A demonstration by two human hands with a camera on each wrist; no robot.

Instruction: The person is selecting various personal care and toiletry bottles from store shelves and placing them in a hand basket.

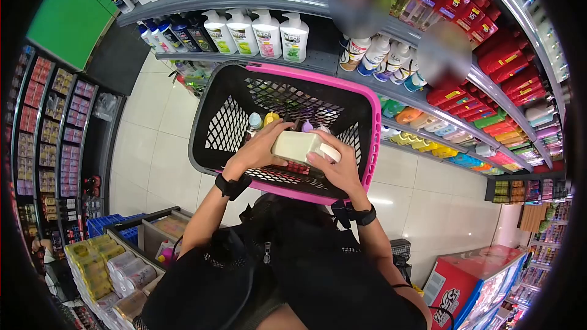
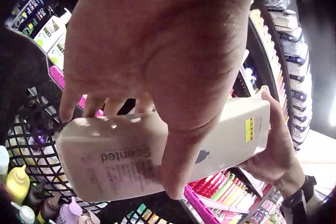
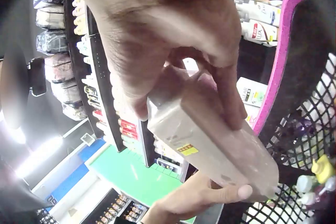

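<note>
A cream-coloured bottle [image 1: 298, 145] lies sideways between both hands, just above a black mesh basket with a pink rim [image 1: 318, 79]. My left hand [image 1: 262, 145] grips its left end, thumb and fingers curled round it. My right hand [image 1: 333, 162] grips the other end, near the cap. The left wrist view shows the bottle [image 2: 126, 155] with the word "Scented" and a yellow sticker. In the right wrist view the bottle [image 3: 210, 140] is pinched by my right hand, with a left fingertip [image 3: 244, 191] at its far end. Several small bottles [image 1: 269, 119] stand inside the basket.
Grey shelves with white pump bottles [image 1: 269, 33] and red packs [image 1: 489, 43] curve behind the basket. A pale tiled floor [image 1: 428, 201] lies below. A red cooler [image 1: 483, 281] stands at the lower right, and a rack of packaged goods [image 1: 104, 269] at the lower left.
</note>
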